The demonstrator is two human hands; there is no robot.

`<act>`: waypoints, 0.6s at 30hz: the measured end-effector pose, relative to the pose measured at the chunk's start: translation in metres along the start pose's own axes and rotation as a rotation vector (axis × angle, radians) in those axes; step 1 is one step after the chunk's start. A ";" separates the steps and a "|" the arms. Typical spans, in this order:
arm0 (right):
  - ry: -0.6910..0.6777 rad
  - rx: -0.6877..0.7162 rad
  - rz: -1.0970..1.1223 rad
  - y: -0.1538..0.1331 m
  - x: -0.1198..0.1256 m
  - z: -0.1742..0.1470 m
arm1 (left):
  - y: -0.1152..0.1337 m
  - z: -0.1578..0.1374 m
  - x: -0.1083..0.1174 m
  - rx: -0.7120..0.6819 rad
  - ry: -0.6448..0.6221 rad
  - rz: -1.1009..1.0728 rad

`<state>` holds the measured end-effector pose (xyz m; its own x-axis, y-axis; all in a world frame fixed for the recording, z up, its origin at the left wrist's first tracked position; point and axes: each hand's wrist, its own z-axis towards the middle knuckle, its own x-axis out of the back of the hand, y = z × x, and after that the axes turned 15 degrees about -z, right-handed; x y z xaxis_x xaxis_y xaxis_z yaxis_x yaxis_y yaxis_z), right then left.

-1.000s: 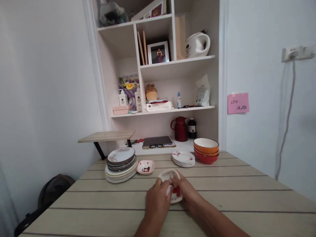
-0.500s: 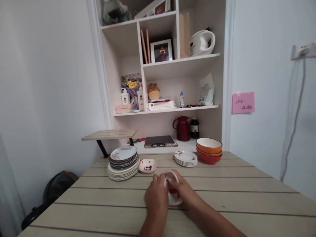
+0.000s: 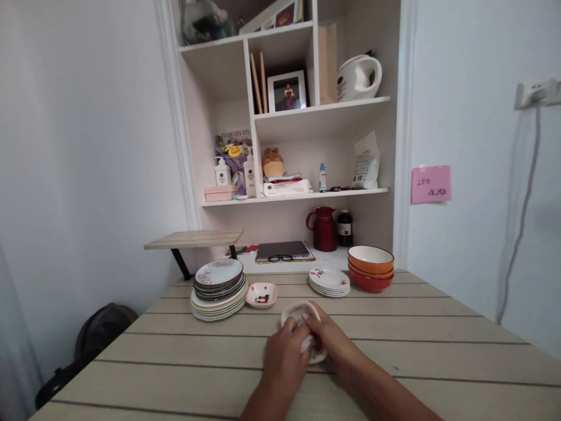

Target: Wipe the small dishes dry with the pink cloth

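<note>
A small white dish (image 3: 293,309) with some red inside is held tilted above the table, its inside toward me. My right hand (image 3: 329,337) grips it by the right side, thumb over the rim. My left hand (image 3: 284,352) is closed, its fingers pressed into the dish with a bit of white tissue (image 3: 307,344) showing beneath them. Most of the tissue and the dish's centre are hidden by my fingers. Beyond the hands, to the left, a similar small square dish (image 3: 258,297) with a cartoon figure sits on the table.
Stacked plates (image 3: 219,292) stand at the left, beside a small raised wooden shelf (image 3: 195,238). Further right are small flowered plates (image 3: 329,282) and orange and red bowls (image 3: 371,269). Behind them, a laptop (image 3: 283,250), glasses and a red jug (image 3: 324,229) occupy the white ledge.
My left hand and the tissue have moved right and slightly down across the inside of the dish. The dish has turned to face me more, still in my right hand.
</note>
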<state>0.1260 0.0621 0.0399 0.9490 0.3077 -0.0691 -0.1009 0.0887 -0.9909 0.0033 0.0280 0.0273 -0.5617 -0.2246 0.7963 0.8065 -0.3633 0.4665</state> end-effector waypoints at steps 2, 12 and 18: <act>0.002 0.027 -0.029 0.001 0.000 0.000 | -0.001 0.001 0.000 0.003 0.019 -0.019; 0.030 0.012 0.012 0.002 -0.004 0.000 | 0.006 0.010 0.008 0.290 0.184 0.135; 0.084 -0.089 0.110 -0.003 -0.003 -0.002 | 0.006 0.005 0.005 0.103 0.000 0.114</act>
<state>0.1244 0.0593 0.0425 0.9557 0.2307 -0.1830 -0.1819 -0.0263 -0.9830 0.0065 0.0292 0.0357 -0.4656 -0.2593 0.8462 0.8796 -0.2409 0.4102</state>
